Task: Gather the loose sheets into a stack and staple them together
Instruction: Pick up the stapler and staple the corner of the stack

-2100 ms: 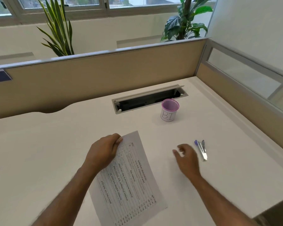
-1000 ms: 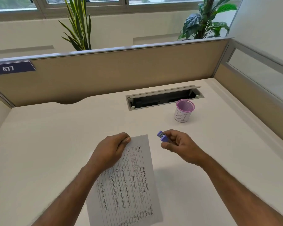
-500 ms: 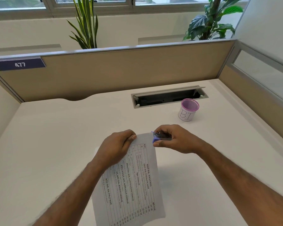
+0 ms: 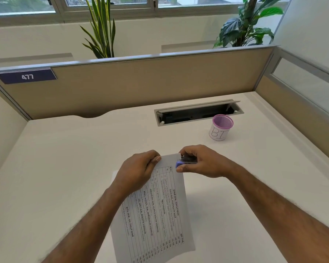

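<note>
Left hand [image 4: 139, 172]: I pinch the sheets' [image 4: 156, 209] top edge, mid-frame, keeping them aligned.
Right hand [image 4: 199, 162]: I grip the stapler [image 4: 185, 161], set over the top-right corner to bind.

Left hand [image 4: 139, 170] pinches the sheets [image 4: 156, 211] at their top edge. Right hand [image 4: 199, 162] grips the stapler [image 4: 185, 161] at the top right corner.

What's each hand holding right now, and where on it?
The left hand pinches the sheets at their far edge. The right hand grips the stapler around its body, at the sheets' far right corner.
</note>
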